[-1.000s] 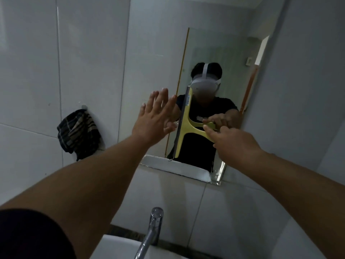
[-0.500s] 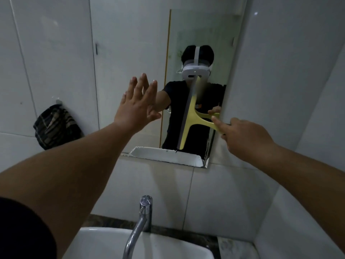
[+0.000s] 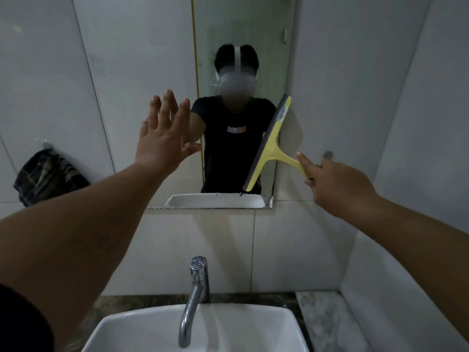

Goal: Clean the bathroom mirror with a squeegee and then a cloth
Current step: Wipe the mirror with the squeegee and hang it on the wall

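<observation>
The mirror [image 3: 243,47] is a tall narrow pane on the tiled wall above the sink, showing a person's reflection. My right hand [image 3: 337,184] grips the handle of a yellow squeegee [image 3: 270,146]. Its blade lies slanted against the mirror's right edge, the lower end near the bottom of the glass. My left hand [image 3: 165,138] is raised flat with fingers spread, at the mirror's left edge and the tile beside it. A dark checked cloth [image 3: 48,176] hangs from a wall hook at the far left.
A chrome tap [image 3: 194,295] stands over the white basin [image 3: 121,334] directly below. A stone counter ledge [image 3: 322,323] runs to the right of the basin. A side wall [image 3: 418,123] closes in on the right, with a small hook [image 3: 328,154] near my right hand.
The squeegee has swept from the mirror's left-middle to its right edge with my right hand. The view has tilted down and turned left, bringing in the basin. My left hand stays raised and flat.
</observation>
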